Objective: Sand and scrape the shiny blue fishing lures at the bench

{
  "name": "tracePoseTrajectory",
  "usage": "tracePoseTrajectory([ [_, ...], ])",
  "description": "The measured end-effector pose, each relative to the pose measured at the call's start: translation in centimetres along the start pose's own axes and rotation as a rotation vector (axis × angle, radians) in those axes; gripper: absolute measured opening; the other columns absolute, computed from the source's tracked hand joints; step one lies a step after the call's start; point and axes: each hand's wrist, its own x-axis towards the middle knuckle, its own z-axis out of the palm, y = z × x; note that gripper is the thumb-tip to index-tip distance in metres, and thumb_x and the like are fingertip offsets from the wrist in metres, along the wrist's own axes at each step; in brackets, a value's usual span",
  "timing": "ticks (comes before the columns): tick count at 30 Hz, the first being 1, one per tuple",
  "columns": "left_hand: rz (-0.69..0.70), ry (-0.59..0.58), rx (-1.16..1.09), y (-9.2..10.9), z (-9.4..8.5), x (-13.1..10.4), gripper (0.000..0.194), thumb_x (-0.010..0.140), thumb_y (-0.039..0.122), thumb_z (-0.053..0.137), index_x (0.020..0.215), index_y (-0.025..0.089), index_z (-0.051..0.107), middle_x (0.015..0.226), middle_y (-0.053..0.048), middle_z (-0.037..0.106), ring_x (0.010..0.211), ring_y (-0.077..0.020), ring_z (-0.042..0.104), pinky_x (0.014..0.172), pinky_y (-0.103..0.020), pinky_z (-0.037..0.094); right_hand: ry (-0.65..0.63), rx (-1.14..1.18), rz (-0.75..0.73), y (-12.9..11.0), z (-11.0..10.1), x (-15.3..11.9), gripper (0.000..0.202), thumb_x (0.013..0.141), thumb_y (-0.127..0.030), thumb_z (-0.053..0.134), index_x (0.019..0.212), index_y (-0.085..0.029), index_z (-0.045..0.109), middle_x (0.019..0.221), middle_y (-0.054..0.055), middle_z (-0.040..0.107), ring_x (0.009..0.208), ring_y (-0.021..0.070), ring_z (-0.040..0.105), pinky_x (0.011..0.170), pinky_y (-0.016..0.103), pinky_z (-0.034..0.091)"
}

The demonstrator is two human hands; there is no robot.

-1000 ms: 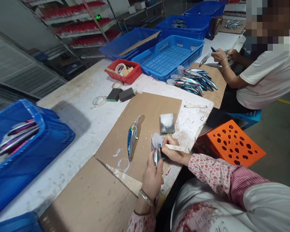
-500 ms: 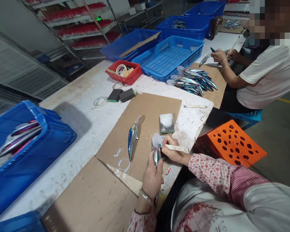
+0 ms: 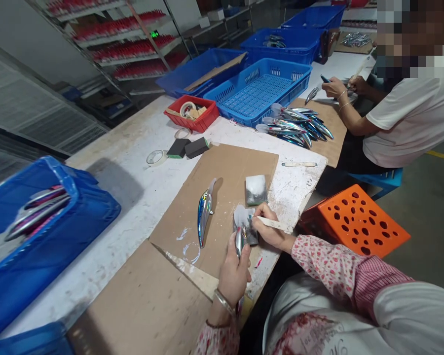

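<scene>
Two bare hands work over a sheet of brown cardboard (image 3: 222, 172) on a white surface (image 3: 129, 140). The left hand (image 3: 235, 271) has its fingers closed around a silvery fish-shaped lure (image 3: 240, 237), its clear fin pointing to 12 o'clock. The right hand (image 3: 271, 229) pinches a white stick (image 3: 276, 224) between narrowed fingers, its tip near the fin. A dark block (image 3: 252, 236) sits just beside the held lure.

From that lure, a blue-and-silver lure (image 3: 204, 217) lies on the cardboard at 10 o'clock, and a block with a white top (image 3: 256, 189) sits at 1 o'clock. Two black blocks (image 3: 187, 148) and a red basket (image 3: 192, 114) are at 11 o'clock, a light blue crate (image 3: 259, 93) at 12. A pile of lures (image 3: 299, 125) is farther off at 1 o'clock, and an open blue bin (image 3: 59, 231) holding more lures at 9. An orange stool (image 3: 355, 222) stands at 3 o'clock. Another person (image 3: 399, 113) sits toward 2 o'clock.
</scene>
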Motion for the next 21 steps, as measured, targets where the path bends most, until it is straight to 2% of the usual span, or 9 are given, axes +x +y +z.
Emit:
tracePoseTrajectory([
  [3,0.008,-0.003,-0.014,-0.21,-0.06,0.08,0.067,0.087,0.06,0.037,0.143,0.023,0.027,0.057,0.01,0.046,0.034,-0.0094,0.045,0.036,-0.021,0.039,-0.089,-0.013,-0.09,-0.03,-0.75,0.01,0.011,0.086,-0.033,0.052,0.088,-0.022,0.05,0.074,-0.003,0.054,0.064,0.0128,0.05,0.06,0.025,0.038],
  [6,-0.001,-0.002,-0.019,-0.3,-0.11,0.08,0.069,0.087,0.06,0.038,0.143,0.022,0.027,0.058,0.009,0.047,0.035,-0.0097,0.046,0.037,-0.021,0.039,-0.179,-0.068,-0.211,-0.11,-1.21,0.04,0.013,0.089,-0.033,0.053,0.085,-0.021,0.054,0.078,0.0,0.058,0.071,0.014,0.054,0.067,0.027,0.042],
  [13,0.009,-0.015,-0.05,-0.32,-0.19,0.02,0.067,0.087,0.061,0.039,0.142,0.023,0.028,0.057,0.01,0.046,0.034,-0.0088,0.045,0.037,-0.02,0.038,-0.184,-0.159,-0.415,0.51,-0.85,0.09,0.013,0.09,-0.03,0.049,0.081,-0.021,0.051,0.078,0.003,0.055,0.072,0.0168,0.053,0.069,0.03,0.044],
  [21,0.005,-0.003,-0.03,0.13,0.0,-0.14,0.069,0.087,0.058,0.039,0.144,0.021,0.026,0.056,0.009,0.045,0.035,-0.0089,0.044,0.036,-0.02,0.038,-0.208,-0.295,-0.408,0.48,-0.5,0.04,0.008,0.086,-0.026,0.048,0.079,-0.022,0.048,0.079,0.004,0.057,0.075,0.019,0.053,0.072,0.034,0.041],
])
